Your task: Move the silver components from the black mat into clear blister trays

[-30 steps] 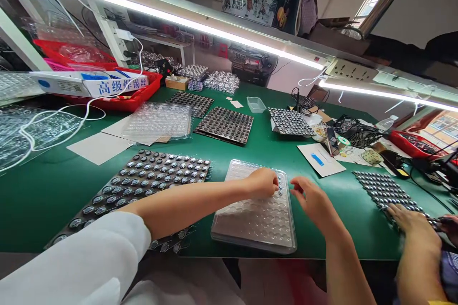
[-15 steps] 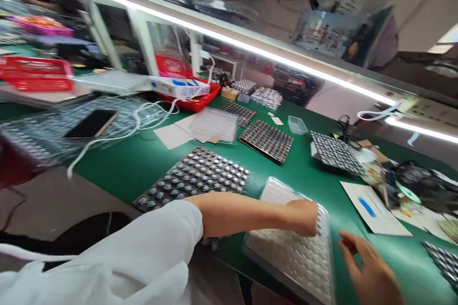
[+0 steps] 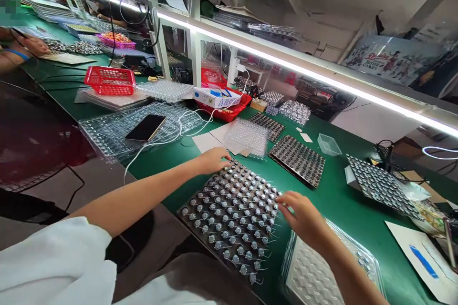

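A dark square board (image 3: 229, 209) carries rows of small round silver components with thin wire leads. It lies in front of me at the table's near edge. My left hand (image 3: 214, 159) reaches to the board's far left corner, its fingers closed in a pinch by the end component; what is between them is hidden. At the board's right edge is my right hand (image 3: 298, 209), thumb and fingertips drawn together beside the outer components. I cannot make out what they hold. Under my right forearm lies a clear plastic tray (image 3: 311, 267) with a few silver components at its right side.
Another dark board (image 3: 298, 159) and a clear dimpled sheet (image 3: 246, 136) lie beyond. A loaded board (image 3: 379, 183) leans at right. A phone (image 3: 146, 127), white cable (image 3: 181, 126), red basket (image 3: 110, 80) and small clear box (image 3: 329, 145) stand around. Another person's hand (image 3: 36, 46) shows far left.
My left hand has moved from the clear tray to the far corner of the component board. My right hand has come left to the board's right edge. The view has turned left.
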Motion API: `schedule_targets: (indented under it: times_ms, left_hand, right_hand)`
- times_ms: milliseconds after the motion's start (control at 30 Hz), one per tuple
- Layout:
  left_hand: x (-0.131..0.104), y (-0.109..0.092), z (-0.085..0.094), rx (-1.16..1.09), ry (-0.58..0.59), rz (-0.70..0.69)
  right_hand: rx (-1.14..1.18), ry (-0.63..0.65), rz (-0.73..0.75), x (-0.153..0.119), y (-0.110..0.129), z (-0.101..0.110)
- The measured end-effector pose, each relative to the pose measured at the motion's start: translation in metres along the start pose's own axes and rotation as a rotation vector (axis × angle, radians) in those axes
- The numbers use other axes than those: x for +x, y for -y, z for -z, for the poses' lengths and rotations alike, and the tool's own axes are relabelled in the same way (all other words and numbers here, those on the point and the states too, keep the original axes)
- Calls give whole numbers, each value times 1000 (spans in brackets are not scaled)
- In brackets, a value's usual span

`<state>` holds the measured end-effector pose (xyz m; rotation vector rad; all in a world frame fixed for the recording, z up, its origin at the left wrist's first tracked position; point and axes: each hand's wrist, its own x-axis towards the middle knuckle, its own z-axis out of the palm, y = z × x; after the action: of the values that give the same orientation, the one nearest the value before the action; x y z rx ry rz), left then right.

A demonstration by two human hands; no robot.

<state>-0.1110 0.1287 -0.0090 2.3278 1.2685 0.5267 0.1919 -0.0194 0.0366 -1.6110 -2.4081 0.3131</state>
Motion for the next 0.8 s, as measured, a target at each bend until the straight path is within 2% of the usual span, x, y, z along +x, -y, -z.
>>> schedule_targets:
  times_ms: [100, 167, 300, 400, 567, 700, 800]
  left_hand:
    - [-5, 22, -4, -86, 78, 39]
    - [-5, 25, -10, -124, 60, 34]
    - [2, 28, -19, -115, 53, 13]
    - [9, 30, -23, -89, 56, 77]
    - [9, 30, -26, -112, -38, 138]
    - [2, 26, -18, -212, -171, 126]
    - [-2, 15, -8, -301, -214, 85]
  right_hand:
    - [75, 54, 11, 69, 27, -24]
    - [58, 95, -41, 106, 40, -43]
    - [21, 163, -121, 146, 48, -70]
    - [11, 197, -149, 155, 47, -77]
    - [-9, 200, -142, 154, 49, -77]
    - [-47, 111, -158, 148, 54, -73]
    - [-59, 64, -160, 134, 59, -63]
